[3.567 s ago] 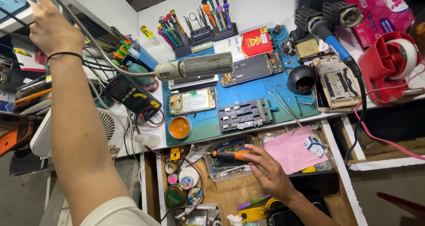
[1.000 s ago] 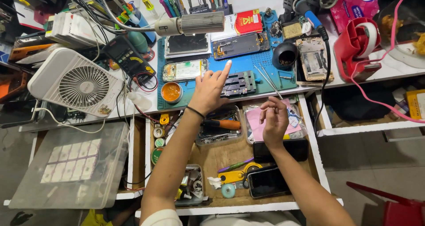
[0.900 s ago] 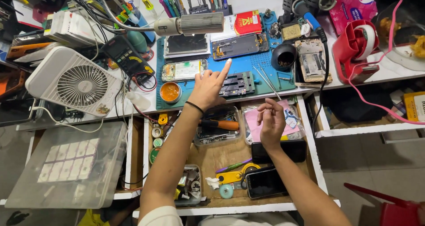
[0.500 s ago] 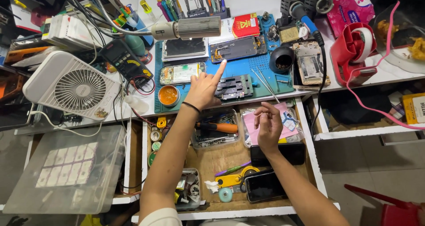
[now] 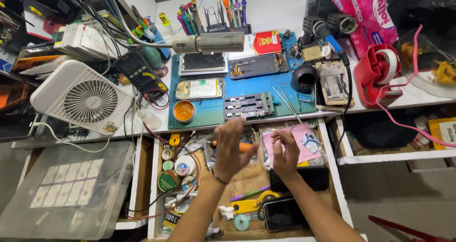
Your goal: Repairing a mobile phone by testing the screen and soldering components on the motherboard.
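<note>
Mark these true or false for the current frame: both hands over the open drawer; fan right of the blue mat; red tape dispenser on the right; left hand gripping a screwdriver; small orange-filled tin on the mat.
1. Both hands are over the open drawer. True: left hand and right hand hover above it.
2. The white fan sits right of the blue mat. False: it is to the left.
3. The red tape dispenser is on the right. True.
4. The left hand grips a screwdriver. False: it is blurred, fingers spread, nothing seen in it.
5. A small orange-filled tin sits on the mat. True.
</note>
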